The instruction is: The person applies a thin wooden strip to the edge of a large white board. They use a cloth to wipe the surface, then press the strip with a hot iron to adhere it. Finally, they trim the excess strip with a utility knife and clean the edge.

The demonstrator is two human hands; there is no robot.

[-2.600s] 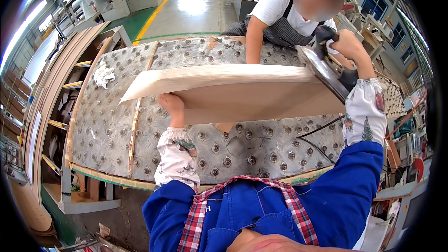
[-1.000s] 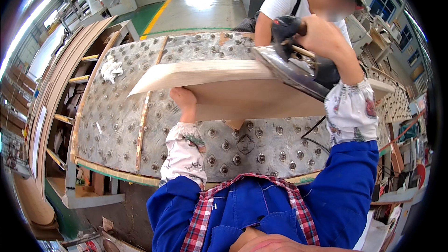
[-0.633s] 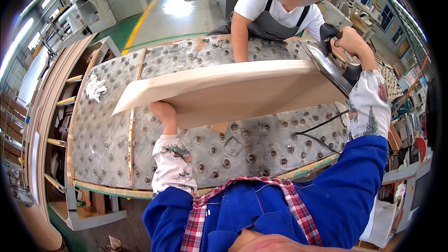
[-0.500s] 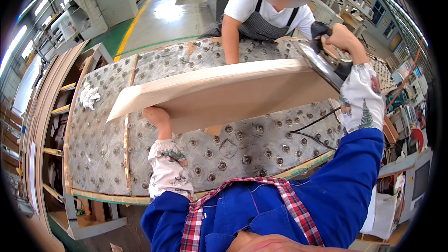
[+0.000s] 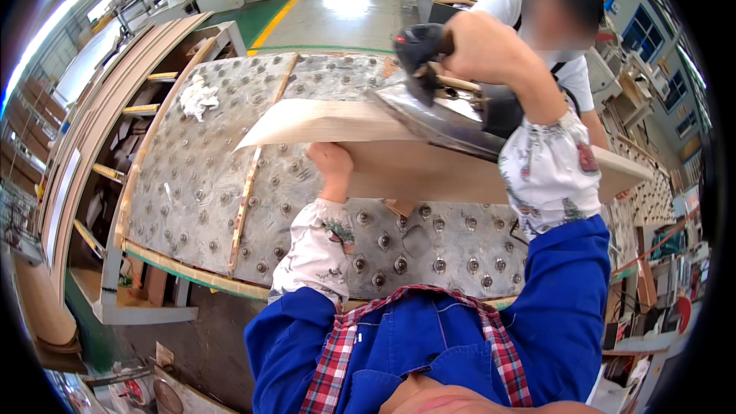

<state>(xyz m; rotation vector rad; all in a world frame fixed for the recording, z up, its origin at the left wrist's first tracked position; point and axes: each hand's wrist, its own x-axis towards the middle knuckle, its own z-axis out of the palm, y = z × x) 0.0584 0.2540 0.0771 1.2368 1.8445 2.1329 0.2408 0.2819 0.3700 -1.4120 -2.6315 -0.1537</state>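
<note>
A wooden board stands on its long edge across the table, with a pale wood veneer strip along its upper edge. The strip's left end hangs free past the board. My right hand is closed round the handle of a clothes iron. The iron's metal base lies on the strip near the middle of the board and hides part of it. At the board's left end, below the loose strip, my left hand grips the board; its fingertips are hidden.
Metal studs cover the table, where a crumpled white cloth lies at the far left. A rack with long boards borders the left side. Across the table a co-worker in a white shirt is partly hidden behind my right arm.
My right hand has slid the iron leftward along the strip, from the board's right end to its middle. My left hand stays at the left end. The view has shifted.
</note>
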